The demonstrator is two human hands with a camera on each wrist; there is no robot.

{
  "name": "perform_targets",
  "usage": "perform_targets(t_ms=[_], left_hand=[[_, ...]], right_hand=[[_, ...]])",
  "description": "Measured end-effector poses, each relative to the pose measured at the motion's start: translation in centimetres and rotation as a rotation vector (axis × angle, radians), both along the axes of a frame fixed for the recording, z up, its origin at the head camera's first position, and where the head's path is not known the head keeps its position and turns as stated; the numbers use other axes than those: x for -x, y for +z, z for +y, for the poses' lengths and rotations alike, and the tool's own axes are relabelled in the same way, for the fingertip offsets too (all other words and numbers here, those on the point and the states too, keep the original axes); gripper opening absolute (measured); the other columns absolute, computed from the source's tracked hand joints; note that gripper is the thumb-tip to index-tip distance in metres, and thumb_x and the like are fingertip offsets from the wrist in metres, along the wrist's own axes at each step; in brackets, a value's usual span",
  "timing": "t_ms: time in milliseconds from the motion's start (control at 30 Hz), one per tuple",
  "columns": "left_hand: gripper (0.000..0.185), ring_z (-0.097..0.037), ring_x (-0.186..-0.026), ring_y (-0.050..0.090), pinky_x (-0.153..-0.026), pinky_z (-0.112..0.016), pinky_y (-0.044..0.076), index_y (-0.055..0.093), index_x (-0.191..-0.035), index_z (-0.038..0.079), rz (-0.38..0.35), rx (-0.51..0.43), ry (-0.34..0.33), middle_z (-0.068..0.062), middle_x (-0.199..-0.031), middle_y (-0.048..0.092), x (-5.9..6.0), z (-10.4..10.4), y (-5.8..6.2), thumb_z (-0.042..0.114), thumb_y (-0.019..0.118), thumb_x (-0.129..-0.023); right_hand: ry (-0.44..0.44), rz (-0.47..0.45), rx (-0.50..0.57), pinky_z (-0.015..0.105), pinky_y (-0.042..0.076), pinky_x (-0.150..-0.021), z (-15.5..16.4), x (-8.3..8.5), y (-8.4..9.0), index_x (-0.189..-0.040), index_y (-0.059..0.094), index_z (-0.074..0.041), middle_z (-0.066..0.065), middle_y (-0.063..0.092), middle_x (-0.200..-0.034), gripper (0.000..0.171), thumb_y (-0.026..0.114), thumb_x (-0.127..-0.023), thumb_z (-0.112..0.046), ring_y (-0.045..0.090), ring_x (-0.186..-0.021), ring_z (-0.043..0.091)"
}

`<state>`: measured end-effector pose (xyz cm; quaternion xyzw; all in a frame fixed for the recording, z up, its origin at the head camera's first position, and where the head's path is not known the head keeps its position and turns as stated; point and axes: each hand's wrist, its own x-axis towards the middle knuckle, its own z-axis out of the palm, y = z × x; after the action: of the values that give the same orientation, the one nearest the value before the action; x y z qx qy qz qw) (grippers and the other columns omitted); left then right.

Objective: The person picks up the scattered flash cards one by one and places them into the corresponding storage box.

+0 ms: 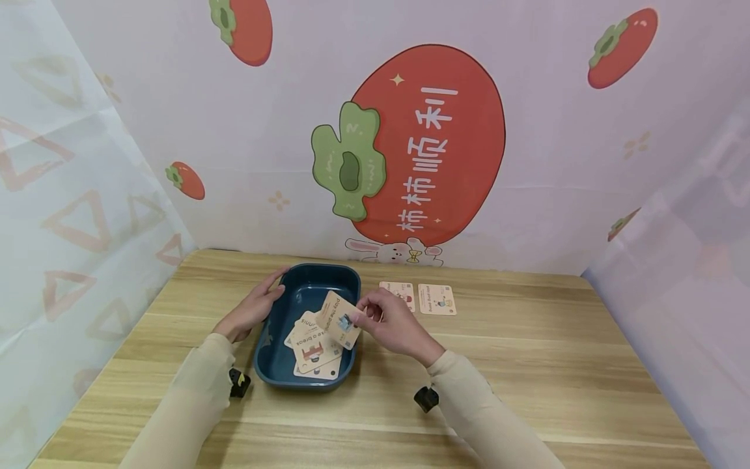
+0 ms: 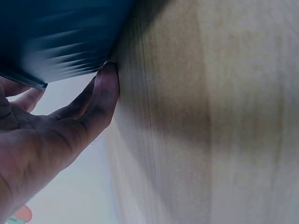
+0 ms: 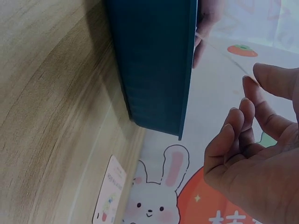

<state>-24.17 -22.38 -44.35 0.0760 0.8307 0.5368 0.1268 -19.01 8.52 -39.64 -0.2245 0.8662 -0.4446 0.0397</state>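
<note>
A dark blue rectangular bin (image 1: 310, 385) holds several small printed cards, among them a "take a break" card (image 1: 310, 350). Over its right side, my right hand (image 1: 395, 326) pinches a tilted "play the piano" card (image 1: 335, 314) between thumb and index finger. In the right wrist view this card shows almost edge-on, the hand's other fingers (image 3: 229, 135) curled below. My left hand (image 1: 252, 309) grips the bin's far left side, thumb over the rim and fingers outside. From the left wrist, one fingertip (image 2: 108, 77) shows low against the bin's outer wall.
Two more cards lie on the wooden table (image 1: 498, 378) right of the bin: a pink-toned one (image 1: 398, 294) partly behind my right hand and a "play ping-pong" card (image 1: 437, 299). A printed cloth backdrop (image 1: 252, 130) rises along the table's far edge and sides.
</note>
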Motion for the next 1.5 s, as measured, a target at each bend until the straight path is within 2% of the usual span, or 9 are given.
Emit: perform_targets(t_ms=[333, 633, 800, 967, 1500], left_hand=[[0.056, -0.051, -0.148, 0.016, -0.115, -0.068, 0.020, 0.011, -0.164, 0.013, 0.001, 0.003, 0.002, -0.022, -0.168, 0.005, 0.0, 0.0, 0.2, 0.021, 0.032, -0.113], [0.056, -0.051, -0.147, 0.022, -0.114, -0.067, 0.022, 0.012, -0.164, 0.013, 0.001, 0.001, 0.002, -0.022, -0.167, 0.008, 0.0, 0.1, 0.1, 0.021, 0.033, -0.113], [0.056, -0.051, -0.146, 0.025, -0.114, -0.066, 0.024, 0.013, -0.164, 0.014, -0.002, 0.001, 0.003, -0.022, -0.167, 0.009, 0.1, 0.0, -0.2, 0.022, 0.033, -0.113], [0.056, -0.051, -0.146, 0.023, -0.114, -0.066, 0.023, 0.013, -0.164, 0.014, -0.003, 0.011, 0.002, -0.021, -0.168, 0.008, 0.1, -0.1, -0.3, 0.022, 0.032, -0.113], [0.056, -0.050, -0.147, 0.022, -0.115, -0.067, 0.021, 0.013, -0.164, 0.015, 0.006, 0.012, 0.006, -0.021, -0.168, 0.009, 0.1, -0.3, -0.4, 0.023, 0.032, -0.113]], right_hand=[[0.004, -0.016, -0.006, 0.029, 0.042, -0.064, 0.1, -0.1, 0.1, -0.097, 0.069, -0.014, 0.001, 0.055, -0.087, 0.011, 0.071, -0.098, -0.025, 0.051, -0.082, 0.019], [0.023, -0.040, -0.032, 0.027, 0.044, -0.062, 0.0, 0.0, -0.3, -0.095, 0.073, -0.017, 0.001, 0.055, -0.089, 0.011, 0.070, -0.098, -0.028, 0.052, -0.084, 0.020], [0.053, -0.034, -0.041, 0.029, 0.044, -0.065, 0.1, 0.0, -0.4, -0.094, 0.075, -0.018, 0.000, 0.055, -0.088, 0.010, 0.072, -0.097, -0.026, 0.053, -0.086, 0.022], [0.079, -0.020, -0.062, 0.030, 0.044, -0.068, 0.3, -0.1, -0.4, -0.095, 0.076, -0.017, -0.001, 0.055, -0.088, 0.011, 0.072, -0.097, -0.028, 0.052, -0.085, 0.019], [0.055, 0.000, -0.071, 0.033, 0.045, -0.069, 1.2, -0.2, -0.1, -0.097, 0.076, -0.016, -0.002, 0.057, -0.088, 0.013, 0.073, -0.095, -0.029, 0.053, -0.084, 0.021]])
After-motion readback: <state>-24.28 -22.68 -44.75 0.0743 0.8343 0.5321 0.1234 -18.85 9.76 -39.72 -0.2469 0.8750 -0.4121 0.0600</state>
